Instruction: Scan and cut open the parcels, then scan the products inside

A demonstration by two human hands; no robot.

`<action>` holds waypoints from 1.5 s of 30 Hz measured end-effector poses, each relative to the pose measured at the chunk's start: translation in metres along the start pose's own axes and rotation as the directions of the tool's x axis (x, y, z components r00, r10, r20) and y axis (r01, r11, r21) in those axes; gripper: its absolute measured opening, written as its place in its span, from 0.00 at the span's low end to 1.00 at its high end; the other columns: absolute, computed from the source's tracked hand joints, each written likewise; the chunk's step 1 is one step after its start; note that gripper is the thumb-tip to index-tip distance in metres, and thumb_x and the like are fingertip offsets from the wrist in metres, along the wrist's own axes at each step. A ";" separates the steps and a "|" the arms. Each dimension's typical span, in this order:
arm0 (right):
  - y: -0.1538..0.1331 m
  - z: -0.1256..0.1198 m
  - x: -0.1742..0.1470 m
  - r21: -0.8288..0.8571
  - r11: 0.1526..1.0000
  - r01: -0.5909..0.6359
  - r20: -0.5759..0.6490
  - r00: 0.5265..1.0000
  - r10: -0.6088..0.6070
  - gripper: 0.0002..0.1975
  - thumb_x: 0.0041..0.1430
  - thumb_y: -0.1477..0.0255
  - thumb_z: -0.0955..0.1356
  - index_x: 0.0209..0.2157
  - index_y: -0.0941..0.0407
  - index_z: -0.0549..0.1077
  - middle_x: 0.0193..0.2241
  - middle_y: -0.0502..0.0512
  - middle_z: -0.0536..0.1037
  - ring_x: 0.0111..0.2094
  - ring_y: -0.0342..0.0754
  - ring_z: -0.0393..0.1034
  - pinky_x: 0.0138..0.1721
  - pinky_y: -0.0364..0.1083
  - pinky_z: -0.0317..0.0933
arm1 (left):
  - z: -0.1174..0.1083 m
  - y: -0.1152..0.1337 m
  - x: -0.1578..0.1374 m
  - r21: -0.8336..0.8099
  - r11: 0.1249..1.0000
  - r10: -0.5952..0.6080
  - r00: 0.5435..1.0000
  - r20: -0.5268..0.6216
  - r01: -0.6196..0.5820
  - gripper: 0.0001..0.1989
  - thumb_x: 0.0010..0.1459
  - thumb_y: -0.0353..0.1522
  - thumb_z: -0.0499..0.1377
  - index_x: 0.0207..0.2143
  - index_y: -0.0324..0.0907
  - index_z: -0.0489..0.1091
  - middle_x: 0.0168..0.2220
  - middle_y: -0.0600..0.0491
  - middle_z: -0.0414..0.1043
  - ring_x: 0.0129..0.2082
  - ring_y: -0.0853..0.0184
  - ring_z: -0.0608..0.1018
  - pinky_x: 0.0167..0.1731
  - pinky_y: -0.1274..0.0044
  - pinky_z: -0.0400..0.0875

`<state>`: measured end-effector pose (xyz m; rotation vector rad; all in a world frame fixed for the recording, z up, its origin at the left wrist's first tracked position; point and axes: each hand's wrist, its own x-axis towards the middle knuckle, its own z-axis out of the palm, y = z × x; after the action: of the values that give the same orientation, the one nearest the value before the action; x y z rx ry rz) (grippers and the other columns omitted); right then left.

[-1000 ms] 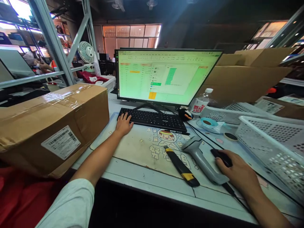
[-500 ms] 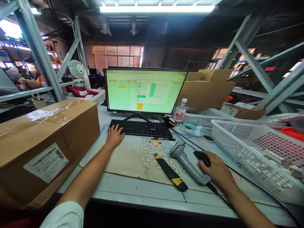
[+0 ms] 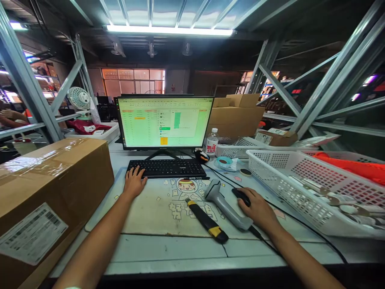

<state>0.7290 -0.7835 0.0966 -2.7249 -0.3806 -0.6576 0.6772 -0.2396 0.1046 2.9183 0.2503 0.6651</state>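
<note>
My left hand [image 3: 134, 182] rests with its fingers spread on the left end of a black keyboard [image 3: 168, 167]. With my right hand [image 3: 259, 208] I grip a black computer mouse [image 3: 241, 196] on the desk mat [image 3: 144, 216]. Just left of that hand lies a grey barcode scanner [image 3: 227, 206], its cable running toward me. A black and yellow utility knife [image 3: 207, 222] lies beside the scanner. Behind the keyboard stands a lit monitor [image 3: 164, 124] showing a spreadsheet and a smaller window over it. A black pen [image 3: 197, 178] lies along the keyboard's front edge.
A taped cardboard box [image 3: 60, 192] fills the left side. On the right sits a white plastic basket [image 3: 279, 188] holding several rolls. A water bottle [image 3: 212, 143] and a blue tape roll [image 3: 224, 161] stand near the monitor. Metal rack posts [image 3: 337, 76] flank the desk.
The view has turned right and tilted slightly up, so the desk things appear shifted left. My left hand stays on the keyboard and my right hand on the mouse.
</note>
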 end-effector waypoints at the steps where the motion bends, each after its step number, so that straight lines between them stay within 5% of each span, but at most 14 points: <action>1: 0.000 0.000 0.000 0.002 1.000 0.005 0.001 1.000 -0.005 0.27 0.64 0.58 0.60 0.57 0.56 0.75 0.58 0.63 0.74 0.57 0.60 0.72 0.61 0.62 0.67 | 0.000 0.000 0.000 -0.001 1.000 -0.001 1.000 -0.005 0.001 0.26 0.71 0.42 0.53 0.68 0.45 0.69 0.73 0.45 0.59 0.72 0.44 0.60 0.71 0.52 0.54; 38: -0.023 -0.016 -0.003 -0.080 0.992 -0.102 0.023 0.994 0.105 0.25 0.62 0.59 0.60 0.55 0.52 0.75 0.57 0.59 0.75 0.55 0.59 0.72 0.55 0.58 0.70 | -0.004 -0.001 -0.001 -0.019 1.000 -0.002 1.000 0.030 0.003 0.28 0.72 0.43 0.50 0.69 0.45 0.67 0.73 0.44 0.58 0.72 0.44 0.59 0.71 0.52 0.52; 45: -0.013 -0.009 -0.001 -0.054 0.997 -0.053 -0.015 0.999 0.053 0.26 0.60 0.58 0.60 0.52 0.55 0.75 0.55 0.63 0.77 0.52 0.61 0.74 0.55 0.61 0.69 | -0.002 -0.001 0.001 -0.007 1.000 -0.023 0.999 0.033 0.023 0.27 0.71 0.43 0.52 0.69 0.47 0.66 0.73 0.46 0.58 0.72 0.46 0.60 0.72 0.53 0.52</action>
<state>0.7204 -0.7748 0.1073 -2.7700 -0.2904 -0.6806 0.6775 -0.2386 0.1065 2.9121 0.2772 0.6126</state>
